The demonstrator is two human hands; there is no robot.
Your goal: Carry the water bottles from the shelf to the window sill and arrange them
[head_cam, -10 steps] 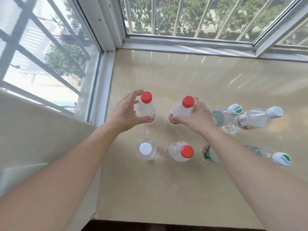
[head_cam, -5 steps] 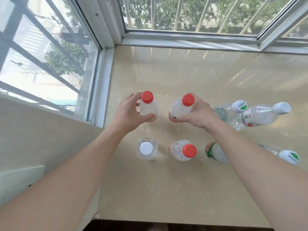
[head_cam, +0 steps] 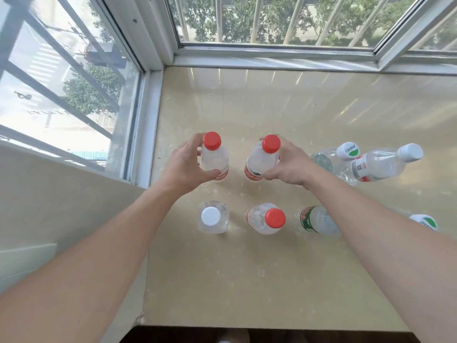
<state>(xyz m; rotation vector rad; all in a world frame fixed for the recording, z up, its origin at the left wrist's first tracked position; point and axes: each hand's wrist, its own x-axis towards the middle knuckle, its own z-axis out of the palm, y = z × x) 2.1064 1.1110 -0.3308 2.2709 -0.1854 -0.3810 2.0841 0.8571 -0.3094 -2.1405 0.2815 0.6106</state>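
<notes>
Several clear water bottles stand on the beige window sill (head_cam: 272, 280). My left hand (head_cam: 184, 165) wraps around a red-capped bottle (head_cam: 214, 157) at the back left. My right hand (head_cam: 288, 164) grips a second red-capped bottle (head_cam: 262, 158) beside it, tilted slightly left. In the front row stand a white-capped bottle (head_cam: 212, 217), a red-capped bottle (head_cam: 267, 220) and a green-labelled bottle (head_cam: 316, 220) partly hidden by my right forearm. At the right stand a green-and-white-capped bottle (head_cam: 345, 153) and a white-capped bottle (head_cam: 385, 163). Another green-and-white cap (head_cam: 425, 221) peeks from behind my right arm.
Window frames (head_cam: 272, 59) and glass with outside bars close the sill at the back and left. A beige wall (head_cam: 61, 194) lies at the left. The sill's front edge (head_cam: 259, 329) drops to a dark floor. Bare sill stretches behind the bottles and in front of them.
Both hands have closed more firmly around the two back red-capped bottles. The bottles shifted only slightly; the view has tilted a little.
</notes>
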